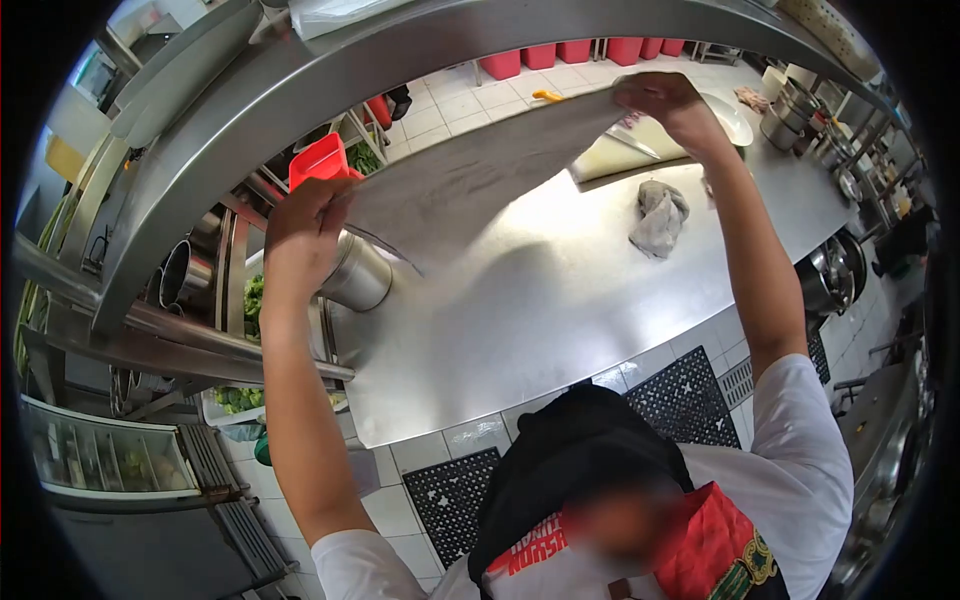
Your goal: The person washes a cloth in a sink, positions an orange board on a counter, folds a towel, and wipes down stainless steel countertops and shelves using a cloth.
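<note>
From my remote seat I judge the work in hand to be partway along: the grey cloth (470,165) is opened out into a broad sheet, but it is not laid down flat or folded. It is held up over the far left part of the steel table (450,375), its upper edge drawn fairly straight and its lower part sagging a little; whether that lower edge touches the steel I cannot tell. I see the left hand (308,225) with its fingers closed on the cloth's left end, beside the metal pot (358,275) at the table's left edge. The right hand (665,108), reaching farther out, pinches the other end between thumb and fingers, near the cutting board (610,158) and the white bowl (728,120) on the far right. So I count the spreading as mostly done, and the setting down as not yet done. To the right, well apart from the sheet, a crumpled cloth (660,220) lies bunched on the table with no hand on it, and a knife (634,144) rests on the board. Glare on the steel keeps me from judging whether the surface is wiped or wet.
</note>
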The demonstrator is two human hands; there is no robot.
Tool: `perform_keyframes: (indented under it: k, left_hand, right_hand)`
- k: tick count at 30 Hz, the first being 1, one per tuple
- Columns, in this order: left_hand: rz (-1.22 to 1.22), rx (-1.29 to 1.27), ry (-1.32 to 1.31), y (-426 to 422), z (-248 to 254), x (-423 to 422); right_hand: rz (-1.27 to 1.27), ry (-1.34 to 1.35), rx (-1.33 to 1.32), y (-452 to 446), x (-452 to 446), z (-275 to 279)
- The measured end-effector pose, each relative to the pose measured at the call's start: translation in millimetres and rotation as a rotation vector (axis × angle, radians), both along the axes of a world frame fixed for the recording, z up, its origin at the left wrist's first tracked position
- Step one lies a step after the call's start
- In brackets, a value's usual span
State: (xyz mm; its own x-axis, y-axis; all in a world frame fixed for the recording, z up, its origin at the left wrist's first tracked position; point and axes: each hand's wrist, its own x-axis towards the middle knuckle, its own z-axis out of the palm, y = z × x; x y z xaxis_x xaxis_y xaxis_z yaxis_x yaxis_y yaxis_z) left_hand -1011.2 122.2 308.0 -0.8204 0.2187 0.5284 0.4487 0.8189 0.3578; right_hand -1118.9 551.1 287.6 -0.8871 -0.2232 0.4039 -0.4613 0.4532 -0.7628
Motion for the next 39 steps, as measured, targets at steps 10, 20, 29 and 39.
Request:
perform_keyframes:
  k: [10, 20, 29, 39]
  left_hand:
    - [-0.076, 0.087, -0.460, 33, -189, 160]
    - [0.311, 0.658, -0.848, 26, -275, 170]
    - [0.608, 0.483, -0.511, 15, -324, 56]
    - [0.392, 0.131, -0.179, 69, -292, 15]
  right_hand:
    - [0.341, -0.470, 0.162, 46, 127, -165]
    - [0.099, -0.707, 0.003, 6, 121, -251]
    - [-0.295, -0.398, 0.210, -56, 45, -307]
    - [-0.349, -0.435, 0.413, -46, 123, -263]
